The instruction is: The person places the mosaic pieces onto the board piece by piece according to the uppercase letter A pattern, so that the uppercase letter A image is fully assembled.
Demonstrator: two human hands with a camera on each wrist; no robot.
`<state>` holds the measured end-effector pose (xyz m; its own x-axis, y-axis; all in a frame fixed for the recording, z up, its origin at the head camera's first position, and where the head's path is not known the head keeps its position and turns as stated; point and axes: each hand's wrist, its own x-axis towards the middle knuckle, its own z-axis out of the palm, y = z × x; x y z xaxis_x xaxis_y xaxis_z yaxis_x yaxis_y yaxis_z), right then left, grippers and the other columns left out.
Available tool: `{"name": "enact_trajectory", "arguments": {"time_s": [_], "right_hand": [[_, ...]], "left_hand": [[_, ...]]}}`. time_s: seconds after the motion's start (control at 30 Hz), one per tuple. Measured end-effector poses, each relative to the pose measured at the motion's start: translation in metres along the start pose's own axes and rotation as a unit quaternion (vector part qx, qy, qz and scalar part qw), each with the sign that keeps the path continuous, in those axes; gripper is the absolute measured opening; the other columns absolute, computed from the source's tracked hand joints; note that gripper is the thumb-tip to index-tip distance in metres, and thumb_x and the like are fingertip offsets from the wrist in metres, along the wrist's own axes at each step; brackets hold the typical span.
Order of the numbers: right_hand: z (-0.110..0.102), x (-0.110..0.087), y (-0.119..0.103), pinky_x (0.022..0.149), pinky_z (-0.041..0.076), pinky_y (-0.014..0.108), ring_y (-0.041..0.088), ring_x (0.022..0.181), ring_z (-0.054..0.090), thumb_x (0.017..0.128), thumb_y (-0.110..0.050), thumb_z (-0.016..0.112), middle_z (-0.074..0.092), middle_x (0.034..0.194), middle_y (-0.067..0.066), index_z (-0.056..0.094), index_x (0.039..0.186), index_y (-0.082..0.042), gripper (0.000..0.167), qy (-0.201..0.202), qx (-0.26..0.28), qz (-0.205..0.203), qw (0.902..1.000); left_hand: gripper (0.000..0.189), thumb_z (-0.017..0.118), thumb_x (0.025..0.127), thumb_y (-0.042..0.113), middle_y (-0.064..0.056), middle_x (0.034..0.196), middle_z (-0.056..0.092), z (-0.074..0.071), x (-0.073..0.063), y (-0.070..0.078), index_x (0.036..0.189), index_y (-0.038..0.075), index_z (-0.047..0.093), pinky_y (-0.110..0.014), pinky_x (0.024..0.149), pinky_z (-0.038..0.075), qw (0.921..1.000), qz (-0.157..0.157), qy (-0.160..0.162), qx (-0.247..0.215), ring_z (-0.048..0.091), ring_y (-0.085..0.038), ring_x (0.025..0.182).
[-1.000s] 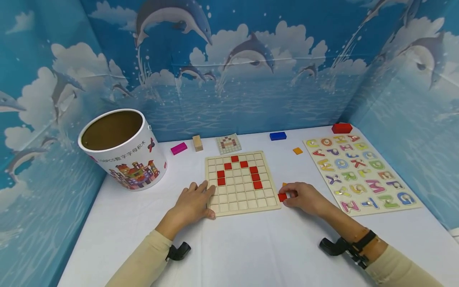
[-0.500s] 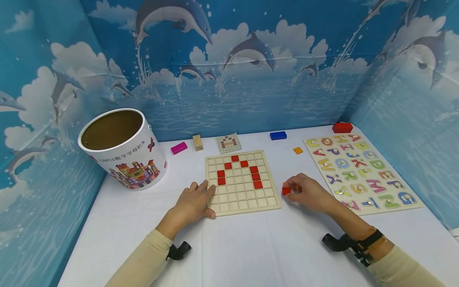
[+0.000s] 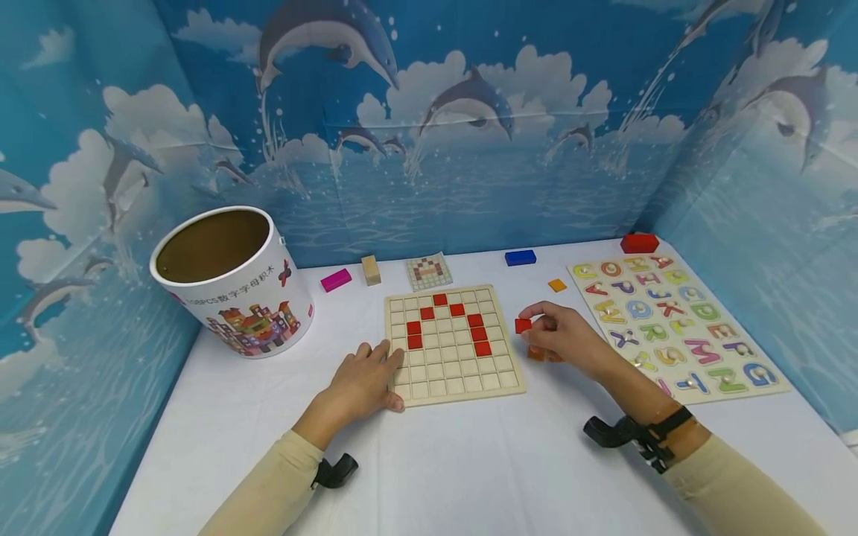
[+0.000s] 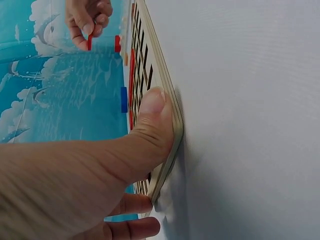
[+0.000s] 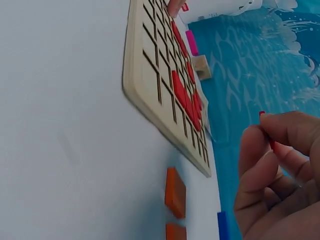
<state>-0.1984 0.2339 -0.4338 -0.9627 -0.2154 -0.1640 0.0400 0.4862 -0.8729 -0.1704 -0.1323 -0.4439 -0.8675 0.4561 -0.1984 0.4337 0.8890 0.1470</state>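
A red square tile is pinched between the thumb and index finger of my right hand, raised just off the board's right edge. Below that hand lie orange tiles, partly covered by it in the head view. The wooden grid board carries several red tiles set in an arch shape. My left hand rests at the board's front left corner, its fingers extended on the left edge. In the left wrist view, the left thumb presses on the board's rim.
Behind the board lies a small pattern card. Along the back are a magenta block, a plain wood block, a blue block and a red block. A bucket stands left; an alphabet puzzle board lies right.
My right hand first drew the red tile away from the board over the orange tiles, then lifted it up and back toward the board's right edge. My left hand stayed in place.
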Motion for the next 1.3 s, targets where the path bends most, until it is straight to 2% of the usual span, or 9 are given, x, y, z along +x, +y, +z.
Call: {"name": "enact_trajectory", "arguments": {"time_s": [0.1,0.2,0.43,0.63,0.73,0.8,0.97,1.13,1.3], "right_hand": [[0.008,0.007,-0.009,0.053,0.044,0.031,0.032,0.071,0.057,0.095,-0.025,0.073,0.063,0.089,0.013,0.059,0.13,-0.01,0.041,0.0,0.026,0.004,0.9997],[0.021,0.017,-0.016,0.047,0.035,0.03,0.031,0.066,0.053,0.096,-0.021,0.072,0.065,0.087,0.014,0.056,0.133,-0.009,0.042,-0.021,0.053,0.013,0.9983],[0.061,0.04,-0.025,0.061,0.049,0.029,0.02,0.07,0.065,0.096,-0.014,0.07,0.069,0.089,0.016,0.053,0.128,-0.003,0.038,-0.078,0.103,0.007,0.9916],[0.103,0.047,-0.043,0.058,0.053,0.027,0.02,0.065,0.065,0.096,-0.007,0.067,0.069,0.091,0.02,0.054,0.128,0.0,0.035,-0.115,0.122,0.006,0.9859],[0.12,0.049,-0.05,0.056,0.055,0.027,0.02,0.058,0.065,0.095,-0.006,0.07,0.068,0.083,0.017,0.057,0.122,-0.002,0.031,-0.115,0.085,0.005,0.9897],[0.129,0.05,-0.053,0.055,0.055,0.027,0.019,0.055,0.064,0.094,-0.007,0.071,0.066,0.079,0.014,0.059,0.118,-0.004,0.027,-0.106,0.041,-0.008,0.9935],[0.144,0.05,-0.057,0.049,0.047,0.025,0.017,0.049,0.058,0.093,-0.007,0.072,0.061,0.07,0.006,0.063,0.108,-0.007,0.018,-0.077,-0.061,-0.046,0.9941],[0.152,0.05,-0.057,0.049,0.04,0.025,0.014,0.046,0.054,0.092,-0.006,0.071,0.058,0.062,0.003,0.065,0.105,-0.007,0.015,-0.056,-0.103,-0.073,0.9904],[0.155,0.05,-0.057,0.05,0.04,0.026,0.012,0.049,0.052,0.09,-0.004,0.072,0.058,0.064,0.0,0.066,0.105,-0.008,0.016,-0.037,-0.121,-0.085,0.9884]], "left_hand": [[0.091,0.083,0.077,0.048,-0.02,0.157,0.041,0.0,0.0,0.0,0.152,0.009,0.048,-0.049,0.094,0.044,1.0,0.0,0.0,0.0,0.045,-0.035,0.124],[0.092,0.083,0.076,0.048,-0.02,0.157,0.041,0.0,0.0,0.0,0.152,0.01,0.048,-0.05,0.094,0.044,1.0,-0.001,0.001,0.001,0.045,-0.035,0.124],[0.094,0.084,0.075,0.048,-0.02,0.158,0.041,0.003,0.0,0.0,0.153,0.011,0.048,-0.05,0.096,0.044,0.9999,-0.007,-0.004,-0.007,0.045,-0.035,0.126],[0.094,0.082,0.076,0.051,-0.019,0.159,0.039,0.001,0.001,-0.001,0.153,0.012,0.047,-0.05,0.098,0.043,0.9999,-0.013,-0.008,-0.003,0.044,-0.034,0.127],[0.094,0.081,0.076,0.052,-0.019,0.159,0.039,0.001,0.001,-0.002,0.153,0.012,0.047,-0.05,0.098,0.043,0.9999,-0.013,-0.01,-0.001,0.044,-0.034,0.127],[0.094,0.081,0.076,0.053,-0.018,0.159,0.04,0.001,0.002,-0.002,0.153,0.012,0.047,-0.051,0.098,0.044,0.9999,-0.011,-0.011,0.003,0.044,-0.035,0.127],[0.094,0.081,0.076,0.054,-0.018,0.159,0.04,0.001,0.002,-0.002,0.154,0.013,0.047,-0.05,0.098,0.044,0.9998,-0.01,-0.013,0.011,0.045,-0.034,0.127],[0.094,0.08,0.077,0.054,-0.018,0.159,0.039,0.001,0.002,-0.002,0.154,0.013,0.047,-0.05,0.097,0.045,0.9998,-0.011,-0.015,0.011,0.045,-0.034,0.127],[0.093,0.08,0.077,0.054,-0.018,0.16,0.039,0.002,0.002,-0.003,0.154,0.013,0.047,-0.05,0.097,0.045,0.9998,-0.008,-0.014,0.009,0.045,-0.034,0.127]]}}
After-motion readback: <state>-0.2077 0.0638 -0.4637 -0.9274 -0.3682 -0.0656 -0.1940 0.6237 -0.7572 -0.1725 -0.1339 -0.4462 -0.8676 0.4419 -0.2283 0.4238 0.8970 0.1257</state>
